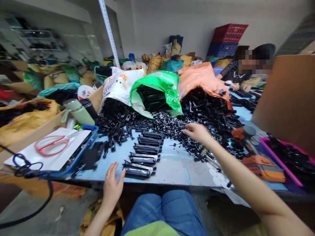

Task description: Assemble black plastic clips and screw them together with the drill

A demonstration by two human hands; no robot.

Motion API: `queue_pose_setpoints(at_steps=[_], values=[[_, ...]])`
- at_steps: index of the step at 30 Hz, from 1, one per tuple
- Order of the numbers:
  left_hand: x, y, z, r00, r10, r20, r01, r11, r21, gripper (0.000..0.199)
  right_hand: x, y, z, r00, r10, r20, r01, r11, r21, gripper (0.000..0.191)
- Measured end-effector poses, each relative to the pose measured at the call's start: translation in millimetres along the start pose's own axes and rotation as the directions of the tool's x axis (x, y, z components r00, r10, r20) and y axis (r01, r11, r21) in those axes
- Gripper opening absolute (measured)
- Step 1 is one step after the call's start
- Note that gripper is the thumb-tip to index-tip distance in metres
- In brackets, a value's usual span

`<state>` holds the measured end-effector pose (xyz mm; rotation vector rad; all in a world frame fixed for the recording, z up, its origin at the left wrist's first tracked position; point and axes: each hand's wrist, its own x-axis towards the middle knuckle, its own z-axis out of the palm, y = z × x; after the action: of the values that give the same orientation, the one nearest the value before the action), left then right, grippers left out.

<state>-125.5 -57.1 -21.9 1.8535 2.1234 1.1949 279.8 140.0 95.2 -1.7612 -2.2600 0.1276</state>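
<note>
Several long black plastic parts (147,149) lie in a column on the light blue tabletop. My left hand (113,180) rests by the table's front edge, fingers spread, its thumb close to the left end of the nearest black part (139,170). Further back, my right hand (196,132) reaches over a heap of small black pieces with pale shanks (167,124). Its fingers are pinched together at the heap; what sits between them is too small to make out. Behind the heap a green bag (169,91) lies with its mouth facing me and dark parts inside.
A white bag (120,85) and an orange bag (199,75) spill black parts. Red-handled scissors (52,146) lie on paper over a blue tray (94,134). At right are an orange-grey tool (264,168), a pink-rimmed bin (283,164) and a cardboard sheet (285,105). Another person sits beyond.
</note>
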Motion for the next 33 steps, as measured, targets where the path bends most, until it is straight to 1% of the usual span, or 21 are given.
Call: queue_pose_setpoints(at_steps=[1,2,3,4,5,7,10,13,15,17,19,20,21,22,24,26,27,30,31,32,33], values=[[-4,1,-3.4,0.998,-0.061,-0.026,0.06,0.998,-0.036,0.046,13,-39,24,0.974,-0.215,0.066,0.215,0.976,0.007,0.036],[-10,2,-6.7,0.992,-0.119,-0.044,0.115,0.991,-0.071,0.046,26,-73,47,0.946,-0.304,0.112,0.304,0.953,0.019,0.034],[-16,3,-9.6,0.983,-0.175,-0.055,0.169,0.98,-0.107,0.046,38,-101,67,0.92,-0.362,0.15,0.361,0.932,0.03,0.033],[-23,4,-11.8,0.97,-0.237,-0.056,0.227,0.963,-0.147,0.046,51,-123,85,0.897,-0.402,0.187,0.403,0.915,0.035,0.034],[-30,4,-13.1,0.951,-0.304,-0.052,0.289,0.937,-0.196,0.047,62,-138,98,0.881,-0.419,0.22,0.422,0.906,0.038,0.035],[-47,1,-12.4,0.896,-0.443,-0.044,0.406,0.854,-0.324,0.05,83,-151,115,0.845,-0.451,0.286,0.458,0.888,0.046,0.04],[-68,-9,-3.9,0.786,-0.618,0.004,0.528,0.669,-0.523,0.051,103,-151,123,0.793,-0.477,0.379,0.492,0.868,0.064,0.048],[-82,-18,7.8,0.682,-0.719,0.135,0.625,0.477,-0.618,0.05,109,-150,124,0.754,-0.486,0.442,0.508,0.858,0.077,0.054],[-85,-19,13.4,0.616,-0.754,0.229,0.679,0.36,-0.64,0.05,109,-153,122,0.741,-0.485,0.465,0.506,0.858,0.088,0.052],[-86,-16,15.3,0.556,-0.772,0.307,0.716,0.258,-0.649,0.048,109,-157,118,0.734,-0.482,0.479,0.494,0.862,0.11,0.047],[-84,-9,13.4,0.511,-0.774,0.374,0.734,0.167,-0.658,0.046,111,-160,111,0.721,-0.485,0.495,0.487,0.863,0.136,0.044],[-82,-4,11.3,0.492,-0.768,0.41,0.738,0.119,-0.664,0.046,112,-161,108,0.711,-0.486,0.509,0.477,0.865,0.16,0.046],[-79,1,8.7,0.475,-0.754,0.453,0.742,0.067,-0.668,0.045,112,-163,105,0.702,-0.471,0.534,0.433,0.878,0.206,0.05],[-76,6,5.8,0.456,-0.736,0.5,0.745,0.009,-0.667,0.046,111,-166,104,0.691,-0.447,0.568,0.361,0.894,0.265,0.058],[-70,17,0.2,0.412,-0.7,0.584,0.743,-0.114,-0.66,0.049,105,-175,106,0.661,-0.39,0.641,0.167,0.91,0.381,0.073],[-65,25,-3.7,0.37,-0.673,0.641,0.707,-0.245,-0.664,0.051,91,-189,112,0.622,-0.36,0.695,0.013,0.893,0.451,0.08],[-64,29,-4.9,0.371,-0.65,0.664,0.673,-0.304,-0.674,0.051,81,-196,116,0.606,-0.364,0.708,-0.008,0.886,0.463,0.077],[-67,31,-5.7,0.423,-0.569,0.705,0.564,-0.443,-0.697,0.046,42,-218,126,0.542,-0.378,0.751,-0.071,0.869,0.489,0.066],[-71,30,-5.6,0.431,-0.561,0.707,0.537,-0.47,-0.7,0.046,28,-224,128,0.522,-0.389,0.759,-0.099,0.856,0.507,0.065],[-75,28,-5.7,0.433,-0.561,0.705,0.522,-0.482,-0.704,0.047,14,-231,129,0.517,-0.402,0.755,-0.127,0.837,0.532,0.065],[-80,27,-6.1,0.441,-0.552,0.707,0.535,-0.471,-0.701,0.048,1,-237,130,0.532,-0.415,0.738,-0.151,0.811,0.565,0.068]])
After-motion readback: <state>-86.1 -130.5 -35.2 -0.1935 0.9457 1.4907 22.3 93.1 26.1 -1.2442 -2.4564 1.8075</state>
